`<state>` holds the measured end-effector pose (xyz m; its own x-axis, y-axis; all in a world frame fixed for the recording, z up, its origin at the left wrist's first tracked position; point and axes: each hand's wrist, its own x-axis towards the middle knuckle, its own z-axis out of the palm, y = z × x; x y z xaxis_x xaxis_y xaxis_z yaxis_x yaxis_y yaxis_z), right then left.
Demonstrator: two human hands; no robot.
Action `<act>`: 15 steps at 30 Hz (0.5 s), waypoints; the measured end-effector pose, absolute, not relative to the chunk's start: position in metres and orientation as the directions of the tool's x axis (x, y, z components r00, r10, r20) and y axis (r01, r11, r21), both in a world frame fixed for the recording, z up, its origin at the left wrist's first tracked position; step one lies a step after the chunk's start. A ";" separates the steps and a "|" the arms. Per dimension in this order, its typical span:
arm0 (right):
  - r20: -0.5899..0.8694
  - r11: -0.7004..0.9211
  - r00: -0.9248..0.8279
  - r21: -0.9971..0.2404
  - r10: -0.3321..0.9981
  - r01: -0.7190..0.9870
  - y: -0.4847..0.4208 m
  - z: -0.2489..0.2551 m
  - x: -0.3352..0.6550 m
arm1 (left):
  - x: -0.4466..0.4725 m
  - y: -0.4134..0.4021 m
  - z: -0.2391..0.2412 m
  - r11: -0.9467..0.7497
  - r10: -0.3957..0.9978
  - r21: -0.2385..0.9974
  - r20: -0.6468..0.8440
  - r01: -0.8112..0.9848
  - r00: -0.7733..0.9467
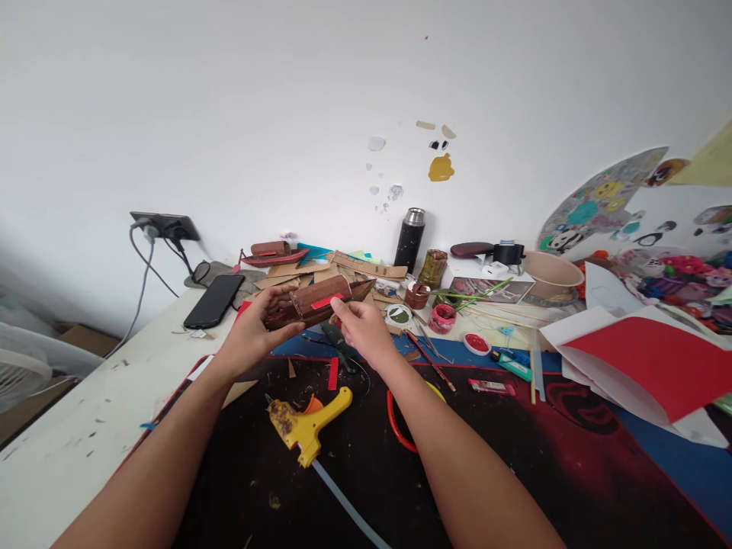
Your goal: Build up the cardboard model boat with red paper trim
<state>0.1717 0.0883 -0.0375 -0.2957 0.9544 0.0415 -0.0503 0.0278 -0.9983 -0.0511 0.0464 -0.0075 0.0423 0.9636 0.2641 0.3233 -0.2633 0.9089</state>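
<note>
My left hand [268, 316] is closed around the rear of a brown model boat [320, 290] with a rounded canopy and a pointed bow, held above the mat. A small red ridged strip [325, 302] lies against the side of the canopy. My right hand [363, 329] is closed near the bow, its thumb at the right end of that strip; its lower fingers are partly hidden. Below, a yellow hot glue gun [309, 427] lies on its side on the dark mat [240, 488]. A second red strip [333, 374] rests nearby.
A similar model boat [274, 255] stands by the wall beside cardboard scraps [366, 264]. Behind are a black flask [410, 240] and paint jars [442, 319]. At left lies a phone [214, 301]; at right, red paper [652, 366]. Scissors' handles [394, 427] show under my right forearm.
</note>
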 end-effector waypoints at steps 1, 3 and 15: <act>0.045 0.029 -0.297 -0.998 0.954 -0.056 0.088 -0.037 0.172 | -0.051 0.046 -0.008 -0.263 0.964 0.908 0.264 0.325 0.042; 0.048 0.029 -0.299 -0.997 0.953 -0.067 0.088 -0.037 0.172 | -0.051 0.046 -0.008 -0.263 0.963 0.908 0.265 0.327 0.039; 0.054 0.021 -0.286 -0.993 0.957 -0.119 0.088 -0.038 0.172 | -0.052 0.048 -0.009 -0.250 0.966 0.920 0.257 0.302 0.016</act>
<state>0.1716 0.0884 -0.0376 -0.2862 0.9566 0.0541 -0.1189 0.0206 -0.9927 -0.0520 0.0481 -0.0090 0.0164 0.9662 0.2573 0.3025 -0.2501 0.9198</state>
